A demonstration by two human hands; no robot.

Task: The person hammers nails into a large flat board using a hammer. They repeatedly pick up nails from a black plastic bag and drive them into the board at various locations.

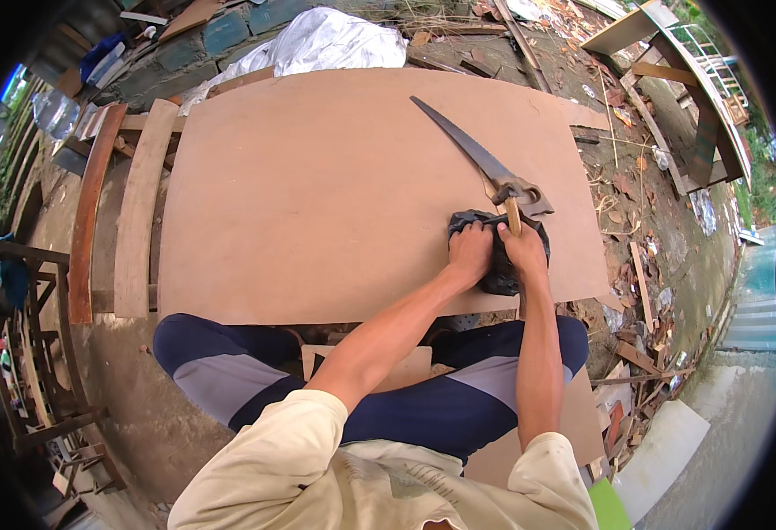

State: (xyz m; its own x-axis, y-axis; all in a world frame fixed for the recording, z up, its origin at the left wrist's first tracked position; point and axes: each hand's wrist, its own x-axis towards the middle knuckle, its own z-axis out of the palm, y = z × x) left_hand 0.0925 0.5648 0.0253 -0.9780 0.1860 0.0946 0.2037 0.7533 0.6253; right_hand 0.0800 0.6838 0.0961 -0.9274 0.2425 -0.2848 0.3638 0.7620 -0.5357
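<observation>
A crumpled black plastic bag [499, 281] lies at the near right edge of a large brown board [317, 194]. My left hand [470, 251] is closed on the bag's left side. Beside it, my right hand [526, 254] has its fingers wrapped round a light wooden handle [512, 215], against the bag's right part. What the handle belongs to is hidden by the hand and the bag. Just beyond, a handsaw [472, 148] rests flat on the board, its blade pointing to the far left and its wooden grip close to my right hand.
Two wooden planks [137, 212] stand left of the board. White sheeting [335, 42] is heaped behind it. Scrap wood and dry leaves litter the ground [622, 203] on the right, below a wooden frame [684, 97]. My crossed legs [229, 371] are at the board's near edge.
</observation>
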